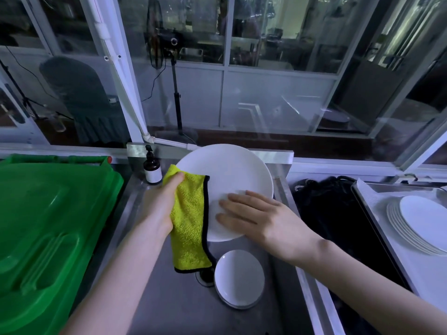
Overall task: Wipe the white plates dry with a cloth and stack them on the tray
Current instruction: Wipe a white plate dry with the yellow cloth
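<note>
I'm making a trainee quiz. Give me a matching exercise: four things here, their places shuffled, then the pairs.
1. yellow cloth with black edging
2. large round white plate
3. stack of small white plates
4. brown pump bottle

A. at the steel sink's back left corner
B. under the right hand
C. on the sink floor
D. gripped by the left hand

Pairs: 1-D, 2-B, 3-C, 4-A

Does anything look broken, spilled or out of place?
Nothing stands out: the large plate looks whole, the left hand grips the yellow cloth at its rim, the right hand lies flat on it; no spill shows.
</note>
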A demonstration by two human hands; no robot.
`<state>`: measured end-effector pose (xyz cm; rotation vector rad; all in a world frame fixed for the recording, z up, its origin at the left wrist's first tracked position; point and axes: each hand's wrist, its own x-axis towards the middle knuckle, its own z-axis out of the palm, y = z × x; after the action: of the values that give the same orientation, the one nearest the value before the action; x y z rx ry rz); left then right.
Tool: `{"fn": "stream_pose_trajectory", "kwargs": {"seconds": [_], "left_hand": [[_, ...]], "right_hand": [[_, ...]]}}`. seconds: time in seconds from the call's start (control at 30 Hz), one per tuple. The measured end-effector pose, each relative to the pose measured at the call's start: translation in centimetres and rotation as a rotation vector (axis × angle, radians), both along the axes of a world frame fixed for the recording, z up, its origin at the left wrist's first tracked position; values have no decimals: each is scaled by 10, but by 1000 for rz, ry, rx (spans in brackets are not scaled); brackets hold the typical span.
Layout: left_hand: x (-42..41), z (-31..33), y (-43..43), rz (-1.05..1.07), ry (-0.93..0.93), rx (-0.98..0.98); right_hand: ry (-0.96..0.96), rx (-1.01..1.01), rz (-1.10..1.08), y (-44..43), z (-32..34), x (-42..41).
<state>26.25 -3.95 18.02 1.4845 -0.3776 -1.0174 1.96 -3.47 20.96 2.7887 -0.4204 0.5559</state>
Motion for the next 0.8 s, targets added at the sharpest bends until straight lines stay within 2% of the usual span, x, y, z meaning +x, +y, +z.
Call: {"fn": "stream_pose_trajectory", "kwargs": {"seconds": [0.1, 0.17, 0.23, 0.37, 0.5, 0.57, 0.63, 0.73, 0.8], "left_hand": [[6, 4, 1, -92, 106, -23], [9, 3, 3, -106, 178, -29], [9, 1, 6, -6, 187, -54], [3, -3, 7, 211, 62, -231], [-35, -14, 8, 114, -282, -232], [-46, -18, 12, 72, -421, -238], [-49, -18, 15, -40, -559, -270], [-60, -18, 18, -308, -943, -542], [-70, -20, 17, -429, -1090, -624]], "right_hand": [[-97, 60, -13, 2, -2, 3], [-192, 255, -90, 7, -3, 8], [-349, 533, -204, 11, -4, 13], [-742, 1097, -353, 10, -14, 17], [-1137, 1558, -346, 17, -29, 26], [-1236, 1587, -351, 17, -31, 31], [-1245, 1511, -374, 15, -32, 37], [-1295, 1463, -343, 7, -27, 46], [-1330, 1415, -368, -1, -21, 46]]}}
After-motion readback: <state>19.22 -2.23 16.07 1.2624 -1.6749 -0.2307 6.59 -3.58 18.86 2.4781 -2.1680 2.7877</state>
